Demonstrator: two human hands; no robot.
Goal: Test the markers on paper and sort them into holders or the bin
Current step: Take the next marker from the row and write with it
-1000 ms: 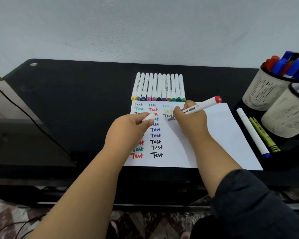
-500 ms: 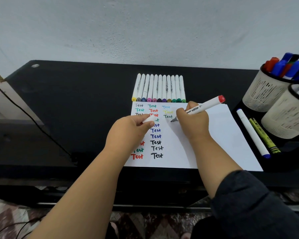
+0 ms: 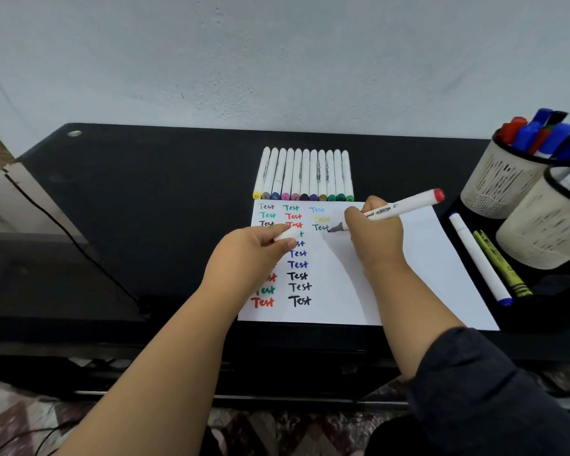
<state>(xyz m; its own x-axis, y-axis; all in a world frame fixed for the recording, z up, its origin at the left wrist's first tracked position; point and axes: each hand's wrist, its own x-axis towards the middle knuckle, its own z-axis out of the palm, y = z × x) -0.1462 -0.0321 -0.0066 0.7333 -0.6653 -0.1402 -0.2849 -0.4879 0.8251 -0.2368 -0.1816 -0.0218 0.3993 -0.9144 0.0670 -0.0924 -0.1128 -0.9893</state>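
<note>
Over the paper [image 3: 408, 264], right hand [image 3: 374, 238] gripping red-ended marker [image 3: 395, 209], tip touching paper; left hand [image 3: 254, 251] pinching white cap [image 3: 287, 234]

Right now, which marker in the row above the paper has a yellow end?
The leftmost marker of the row; its near end is yellow, the other ends are darker colours.

Right hand [image 3: 375, 238] gripping marker [image 3: 399, 207] on paper [image 3: 418, 258], left hand [image 3: 247, 255] pinching probably its cap [image 3: 286, 234]
</note>
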